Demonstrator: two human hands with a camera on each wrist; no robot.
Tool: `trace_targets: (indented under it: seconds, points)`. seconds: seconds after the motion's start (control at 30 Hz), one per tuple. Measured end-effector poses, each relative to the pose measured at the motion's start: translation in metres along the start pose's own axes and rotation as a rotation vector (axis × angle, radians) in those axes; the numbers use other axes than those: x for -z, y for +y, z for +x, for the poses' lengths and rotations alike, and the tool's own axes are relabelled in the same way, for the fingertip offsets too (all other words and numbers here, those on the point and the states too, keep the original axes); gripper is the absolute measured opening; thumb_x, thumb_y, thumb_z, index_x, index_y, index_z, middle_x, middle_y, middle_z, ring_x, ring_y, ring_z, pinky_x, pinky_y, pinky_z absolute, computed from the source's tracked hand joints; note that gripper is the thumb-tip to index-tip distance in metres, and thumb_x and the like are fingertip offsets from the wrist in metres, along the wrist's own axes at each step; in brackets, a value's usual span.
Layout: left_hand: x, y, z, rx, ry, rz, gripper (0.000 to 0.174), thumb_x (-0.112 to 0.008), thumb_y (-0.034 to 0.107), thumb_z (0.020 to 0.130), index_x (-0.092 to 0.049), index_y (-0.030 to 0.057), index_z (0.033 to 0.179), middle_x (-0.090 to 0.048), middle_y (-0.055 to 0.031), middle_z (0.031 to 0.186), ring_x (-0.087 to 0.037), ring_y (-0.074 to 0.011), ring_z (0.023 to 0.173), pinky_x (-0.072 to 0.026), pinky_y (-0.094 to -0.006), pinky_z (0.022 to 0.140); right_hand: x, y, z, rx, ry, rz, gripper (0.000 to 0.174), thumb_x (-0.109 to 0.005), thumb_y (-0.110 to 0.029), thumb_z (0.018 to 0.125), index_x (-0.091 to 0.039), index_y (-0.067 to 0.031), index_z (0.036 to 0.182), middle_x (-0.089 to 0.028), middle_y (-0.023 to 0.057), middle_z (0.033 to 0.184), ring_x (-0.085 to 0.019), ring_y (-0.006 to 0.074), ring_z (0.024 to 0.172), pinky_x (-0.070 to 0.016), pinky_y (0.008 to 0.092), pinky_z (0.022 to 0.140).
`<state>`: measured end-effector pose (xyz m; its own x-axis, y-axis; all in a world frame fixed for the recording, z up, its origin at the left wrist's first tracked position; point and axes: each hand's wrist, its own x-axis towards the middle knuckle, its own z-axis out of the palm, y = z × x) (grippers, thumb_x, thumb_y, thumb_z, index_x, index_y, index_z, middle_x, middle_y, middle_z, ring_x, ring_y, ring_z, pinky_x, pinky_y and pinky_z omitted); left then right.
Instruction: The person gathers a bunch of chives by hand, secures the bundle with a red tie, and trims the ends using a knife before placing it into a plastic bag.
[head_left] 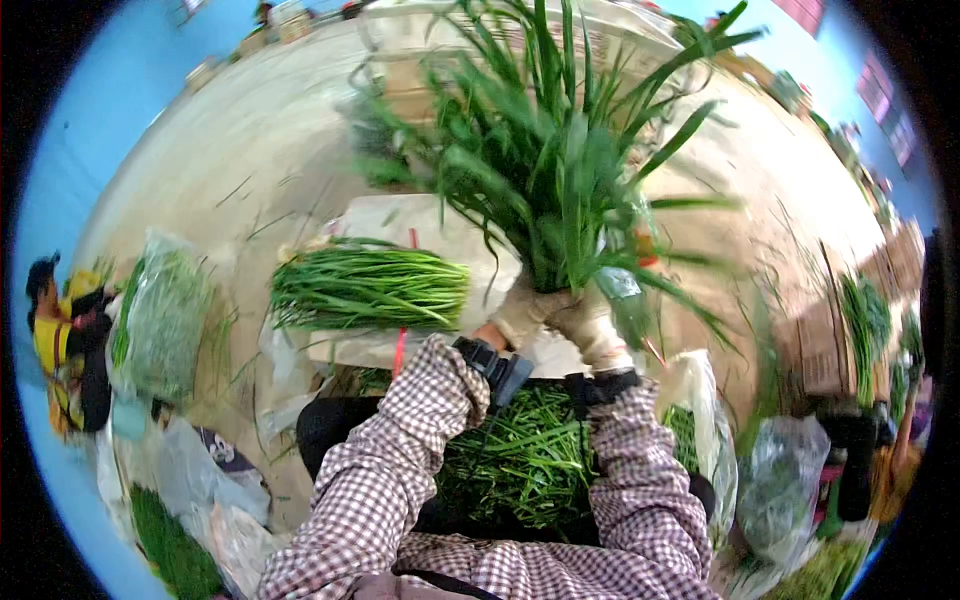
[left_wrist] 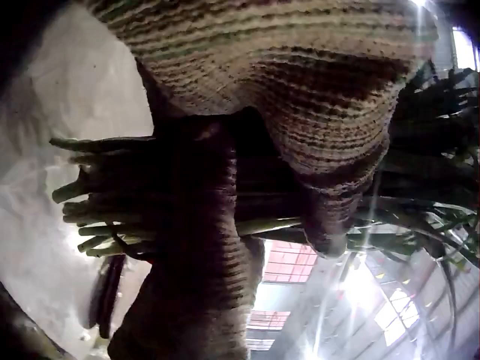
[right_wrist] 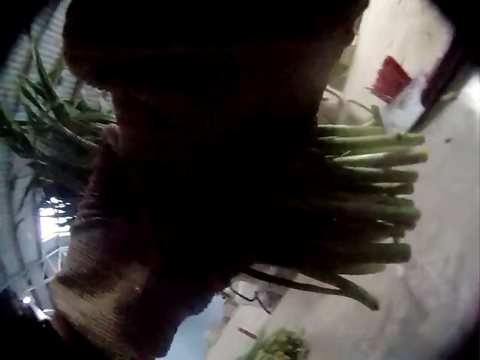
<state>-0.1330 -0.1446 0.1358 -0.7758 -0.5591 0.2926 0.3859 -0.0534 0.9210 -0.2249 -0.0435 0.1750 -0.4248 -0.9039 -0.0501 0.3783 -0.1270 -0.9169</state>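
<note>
Both hands wear knitted work gloves and grip a big bunch of long-leaved greens (head_left: 560,190) near its base. My left hand (head_left: 518,312) wraps the stalks from the left, and my right hand (head_left: 597,328) from the right. The leaves fan upward and blur at their tips. In the left wrist view, cut stalk ends (left_wrist: 97,202) poke out past the gloved fingers (left_wrist: 315,150). The right wrist view also has stalk ends (right_wrist: 382,195) beyond the dark glove. A neat bundle of green stalks (head_left: 370,285) lies on a pale board (head_left: 390,212), left of the hands.
Loose greens (head_left: 520,460) fill the space below my forearms. A red strip (head_left: 400,350) shows beside the bundle. Bagged greens (head_left: 165,310) and a person in yellow (head_left: 55,350) are at the left. Cardboard boxes (head_left: 812,350) and a plastic bag (head_left: 783,485) stand at the right.
</note>
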Motion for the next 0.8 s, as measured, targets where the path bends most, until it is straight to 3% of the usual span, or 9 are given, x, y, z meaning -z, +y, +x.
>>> trace_targets:
  seconds: [0.03,0.1,0.3,0.43,0.53,0.63,0.67,0.77,0.8]
  points:
    - [-0.008,0.031,-0.006,0.074,0.091,0.029,0.084,-0.086,0.032,0.069,-0.043,0.004,0.135,-0.054,-0.01,0.129,-0.049,-0.0196,0.118,-0.0423,-0.0331,0.098,-0.017,-0.023,-0.011,0.218,-0.12,-0.456,0.052,-0.067,-0.013,0.084,-0.045,-0.0031,0.13,-0.06,0.0139,0.118,-0.06,0.0275,0.104,-0.0539,0.0442,0.083]
    - [0.007,0.05,0.004,-0.017,0.039,-0.079,0.083,-0.087,0.037,0.068,-0.047,0.0056,0.134,-0.061,-0.0035,0.119,-0.053,-0.0167,0.111,-0.0419,-0.0305,0.098,-0.051,-0.053,-0.013,0.511,-0.109,-0.765,0.064,-0.073,-0.019,0.078,-0.042,-0.0066,0.134,-0.061,0.0168,0.116,-0.062,0.0285,0.102,-0.0537,0.0416,0.081]
    - [0.083,0.2,-0.044,0.012,0.285,-0.259,0.08,-0.067,0.057,0.082,-0.043,0.002,0.135,-0.05,-0.0073,0.131,-0.048,-0.0177,0.12,-0.0384,-0.0323,0.103,-0.208,-0.106,0.026,0.565,-0.209,-1.52,0.084,-0.079,-0.039,0.067,-0.041,-0.0152,0.138,-0.063,0.0218,0.113,-0.064,0.0352,0.099,-0.0523,0.0408,0.084]
    - [0.134,0.185,-0.081,-0.028,0.293,-0.291,0.081,-0.054,0.066,0.085,-0.036,0.0112,0.142,-0.043,-0.009,0.141,-0.047,-0.0237,0.125,-0.0401,-0.0392,0.104,-0.25,-0.063,0.055,0.554,-0.438,-1.745,0.079,-0.08,-0.038,0.064,-0.047,-0.0145,0.132,-0.065,0.0176,0.107,-0.064,0.0341,0.099,-0.052,0.0434,0.082]
    - [0.192,0.124,-0.106,0.302,0.26,-0.461,0.073,-0.056,0.063,0.085,-0.043,0.0142,0.138,-0.051,-0.0081,0.132,-0.051,-0.0224,0.119,-0.0443,-0.0411,0.1,-0.249,-0.007,0.073,0.467,-0.526,-1.858,0.075,-0.08,-0.034,0.064,-0.05,-0.0133,0.129,-0.065,0.018,0.107,-0.064,0.0339,0.099,-0.0518,0.0431,0.082]
    - [0.183,0.135,-0.121,0.434,0.342,-0.267,0.069,-0.057,0.062,0.085,-0.048,0.0122,0.132,-0.057,-0.0086,0.124,-0.059,-0.0209,0.105,-0.0509,-0.0388,0.088,-0.24,0.022,0.075,0.304,-0.543,-1.931,0.067,-0.076,-0.032,0.068,-0.052,-0.0121,0.127,-0.066,0.0174,0.107,-0.064,0.0339,0.099,-0.052,0.0427,0.081]
    - [0.194,0.124,-0.12,0.645,0.252,-0.216,0.064,-0.059,0.06,0.085,-0.056,0.0089,0.124,-0.065,-0.0072,0.109,-0.065,-0.0207,0.088,-0.0533,-0.0357,0.074,-0.228,0.041,0.086,0.249,-0.519,-1.95,0.066,-0.076,-0.032,0.069,-0.052,-0.0118,0.126,-0.066,0.0172,0.107,-0.065,0.0338,0.098,-0.0522,0.0426,0.081]
    - [0.199,0.163,-0.106,0.938,-0.002,0.695,0.058,-0.064,0.054,0.085,-0.059,0.0056,0.117,-0.07,-0.0075,0.091,-0.066,-0.0238,0.077,-0.0539,-0.0339,0.069,-0.208,0.079,0.1,0.192,-0.524,-1.994,0.062,-0.072,-0.035,0.074,-0.051,-0.012,0.128,-0.066,0.0157,0.109,-0.065,0.0319,0.098,-0.0527,0.0414,0.079]
    - [0.191,0.171,-0.095,0.641,0.001,1.247,0.053,-0.068,0.048,0.082,-0.062,0.0053,0.113,-0.071,-0.008,0.081,-0.066,-0.0259,0.077,-0.0535,-0.034,0.07,-0.211,0.076,0.099,0.167,-0.53,-1.998,0.06,-0.07,-0.037,0.076,-0.051,-0.0129,0.128,-0.066,0.015,0.108,-0.065,0.0313,0.097,-0.0527,0.0406,0.079]
